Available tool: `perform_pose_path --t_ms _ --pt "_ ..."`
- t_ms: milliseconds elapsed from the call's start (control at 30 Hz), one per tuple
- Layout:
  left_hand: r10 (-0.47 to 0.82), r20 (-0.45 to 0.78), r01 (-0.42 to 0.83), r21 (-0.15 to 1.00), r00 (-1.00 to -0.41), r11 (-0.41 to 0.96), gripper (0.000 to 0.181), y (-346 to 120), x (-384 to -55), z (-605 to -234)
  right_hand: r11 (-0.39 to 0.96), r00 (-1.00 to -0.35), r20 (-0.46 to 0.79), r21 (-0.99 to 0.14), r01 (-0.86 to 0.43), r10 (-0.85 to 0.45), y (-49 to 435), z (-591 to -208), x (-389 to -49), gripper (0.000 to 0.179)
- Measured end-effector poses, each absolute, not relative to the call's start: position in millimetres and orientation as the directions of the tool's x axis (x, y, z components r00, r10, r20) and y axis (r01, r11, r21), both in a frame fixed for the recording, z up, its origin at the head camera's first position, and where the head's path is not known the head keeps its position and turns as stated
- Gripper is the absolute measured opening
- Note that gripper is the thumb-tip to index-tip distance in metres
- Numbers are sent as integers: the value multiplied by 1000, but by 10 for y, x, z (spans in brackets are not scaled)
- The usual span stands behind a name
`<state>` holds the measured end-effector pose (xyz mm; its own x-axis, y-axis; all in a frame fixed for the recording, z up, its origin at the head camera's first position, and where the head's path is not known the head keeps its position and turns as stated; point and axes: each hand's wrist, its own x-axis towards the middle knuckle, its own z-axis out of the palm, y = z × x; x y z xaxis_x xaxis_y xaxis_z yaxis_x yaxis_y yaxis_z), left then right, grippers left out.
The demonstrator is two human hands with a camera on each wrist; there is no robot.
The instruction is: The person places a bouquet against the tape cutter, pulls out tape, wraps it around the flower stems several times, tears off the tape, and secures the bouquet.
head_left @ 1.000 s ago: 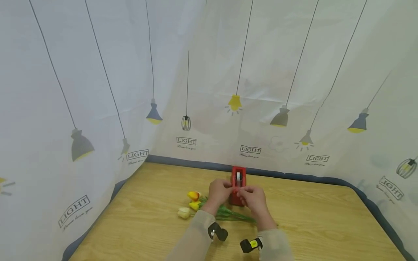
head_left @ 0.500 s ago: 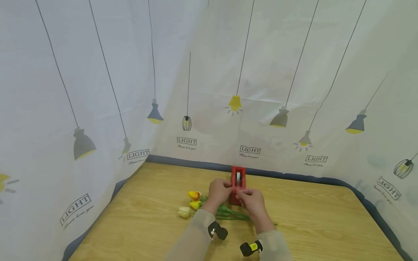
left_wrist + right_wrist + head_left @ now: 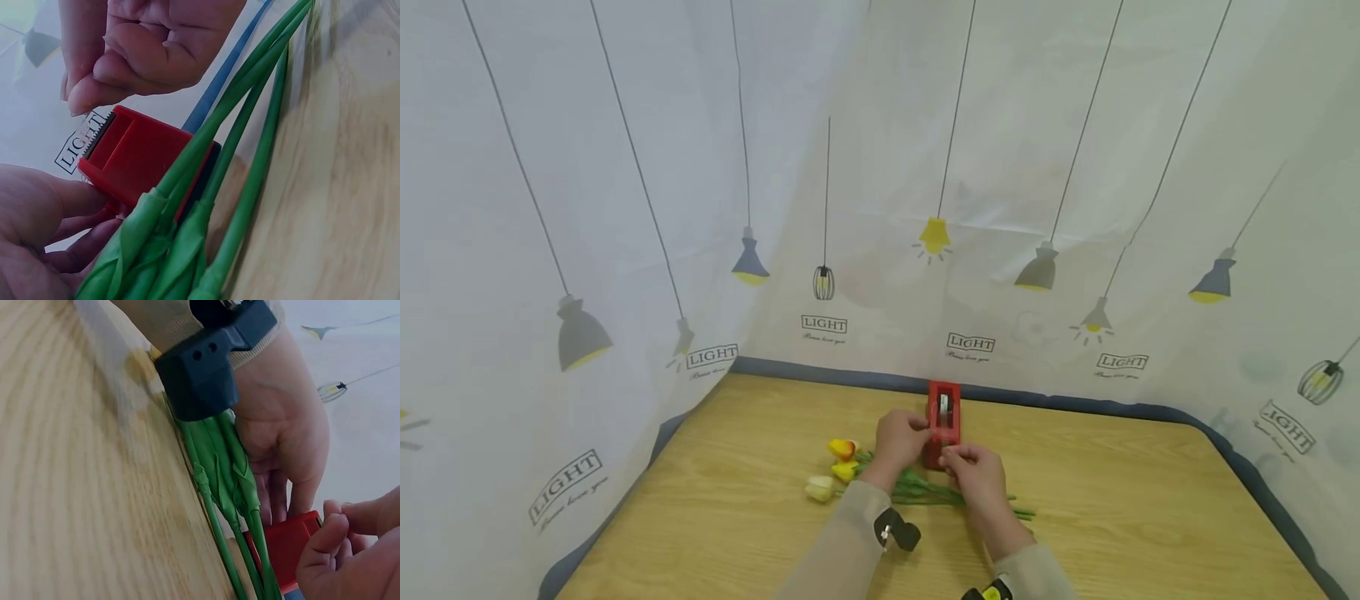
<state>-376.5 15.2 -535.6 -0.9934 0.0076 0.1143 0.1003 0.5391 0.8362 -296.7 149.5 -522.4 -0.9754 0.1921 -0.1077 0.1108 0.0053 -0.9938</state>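
A red tape dispenser (image 3: 934, 454) stands near the table's back edge in the head view, its roll (image 3: 945, 405) showing in the opening. The left hand (image 3: 900, 439) holds it from the left side, thumb and fingers at its body. Just in front of the dispenser's near end, the right hand (image 3: 977, 477) pinches the end of a strip of clear tape (image 3: 85, 130), which shows faintly beside the toothed cutter (image 3: 99, 136) in the left wrist view. Under both wrists lie artificial tulips, their green stems (image 3: 240, 94) running close to the dispenser.
The tulip heads (image 3: 842, 450), orange, yellow and cream, point left of the left forearm. Wood table (image 3: 1135, 517) spreads around the hands. Behind it hangs a pale curtain (image 3: 880, 208) printed with lamps. Each wrist carries a black camera (image 3: 897, 531).
The right hand has drawn slightly back toward the person, away from the dispenser, with its fingertips still pinched. The left hand keeps its place on the dispenser.
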Motion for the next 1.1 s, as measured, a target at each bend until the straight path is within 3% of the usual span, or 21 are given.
perform_pose_path --t_ms 300,700,1100 --pt "0 101 86 840 -995 536 14 148 -3764 -5362 49 -981 -102 -993 112 166 1512 -5258 -2847 18" --pt "2 111 94 838 -994 537 12 158 -3773 -5357 -27 -981 -149 -989 147 123 1528 -5275 -2787 12" --pt "2 114 98 844 -993 527 13 165 -3773 -5351 47 -981 -169 -984 174 93 1517 -5244 -2687 10"
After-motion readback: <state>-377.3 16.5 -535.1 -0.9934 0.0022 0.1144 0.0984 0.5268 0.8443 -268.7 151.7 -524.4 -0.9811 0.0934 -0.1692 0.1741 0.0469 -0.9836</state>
